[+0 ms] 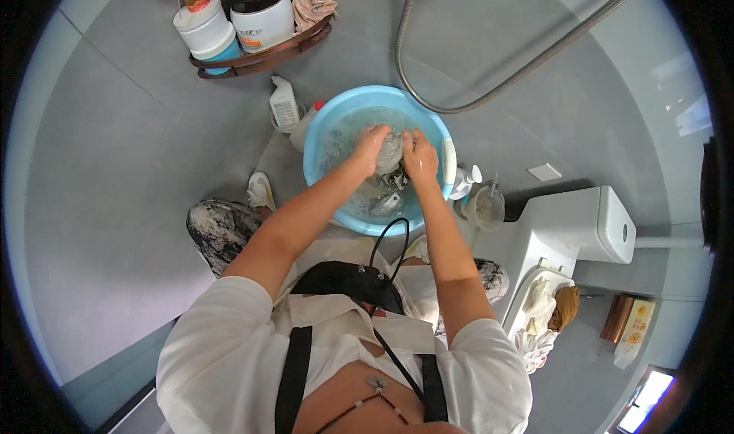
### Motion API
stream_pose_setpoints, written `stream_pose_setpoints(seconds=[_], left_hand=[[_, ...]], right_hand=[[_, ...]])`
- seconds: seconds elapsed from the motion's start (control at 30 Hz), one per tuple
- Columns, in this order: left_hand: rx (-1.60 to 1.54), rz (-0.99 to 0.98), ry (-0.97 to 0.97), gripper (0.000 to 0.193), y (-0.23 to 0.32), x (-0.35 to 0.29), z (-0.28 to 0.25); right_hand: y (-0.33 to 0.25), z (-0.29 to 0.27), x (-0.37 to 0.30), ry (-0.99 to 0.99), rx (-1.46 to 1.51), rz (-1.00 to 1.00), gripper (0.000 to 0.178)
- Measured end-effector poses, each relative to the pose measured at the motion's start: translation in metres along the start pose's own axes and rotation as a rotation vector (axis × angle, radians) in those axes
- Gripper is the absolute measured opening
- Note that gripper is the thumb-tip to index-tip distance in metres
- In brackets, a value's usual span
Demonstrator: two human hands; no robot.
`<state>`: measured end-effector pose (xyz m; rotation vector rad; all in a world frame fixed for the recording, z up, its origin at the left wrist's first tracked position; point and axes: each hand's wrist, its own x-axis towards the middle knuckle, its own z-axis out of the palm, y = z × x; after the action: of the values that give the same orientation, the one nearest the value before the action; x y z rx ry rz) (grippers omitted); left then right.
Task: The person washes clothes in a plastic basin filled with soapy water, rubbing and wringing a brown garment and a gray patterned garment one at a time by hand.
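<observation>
Both my hands are over a round light-blue basin [315, 113] of cloudy, foamy water. My left hand [370, 149] is closed on the left side of a bunched, wet grey cloth [390, 152]. Across from it, my right hand [420, 157] grips the cloth's right side. A darker patterned part of fabric [396, 178] hangs below, between my wrists. Nearer to me, a small whitish object [388, 203] shows at the water's surface; its kind is unclear. A long pale piece [449, 162] lies along the basin's right rim.
A white bottle [284, 104] stands left of the basin. To the right are a white pump bottle [465, 182] and a clear jug [487, 208]. A metal shower hose [527, 71] loops behind. Clothes [540, 312] lie on the white toilet [562, 220]. A corner shelf [264, 59] holds tubs.
</observation>
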<state>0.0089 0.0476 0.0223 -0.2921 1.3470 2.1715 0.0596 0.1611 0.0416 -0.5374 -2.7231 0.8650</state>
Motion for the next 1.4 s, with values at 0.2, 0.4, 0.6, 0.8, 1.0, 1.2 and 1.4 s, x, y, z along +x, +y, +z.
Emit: stream_pose_setpoints(seconds=[0.2,0.4,0.6,0.8,1.0,1.2,1.4], left_hand=[[1.054,0.284,-0.072,0.057,0.038,-0.005,-0.039],[1.313,0.607,-0.157,0.06,0.033,-0.016,-0.026],[0.622,0.51,-0.121,0.032,0.054,-0.014,-0.02],[0.24,0.383,-0.188,0.024,0.074,-0.043,0.001],[0.188,0.413,-0.169,0.028,0.087,-0.047,-0.004],[0.422,0.383,-0.007,0.033,0.095,-0.055,-0.021],[0.633,0.392,-0.077,0.055,0.052,-0.052,-0.042]], right_hand=[[0.026,-0.01,0.019,-0.092,0.601,0.007,0.035],[-0.017,-0.028,0.007,-0.43,0.816,-0.23,0.034],[0.033,-0.011,0.006,-0.28,0.636,-0.022,0.039],[0.061,0.046,-0.023,-0.344,-0.066,-0.312,0.051],[0.04,0.043,-0.003,-0.535,0.586,0.218,0.051],[0.005,-0.023,-0.009,-0.372,1.51,0.26,0.037],[-0.018,-0.066,0.005,-0.467,1.768,0.179,0.033]])
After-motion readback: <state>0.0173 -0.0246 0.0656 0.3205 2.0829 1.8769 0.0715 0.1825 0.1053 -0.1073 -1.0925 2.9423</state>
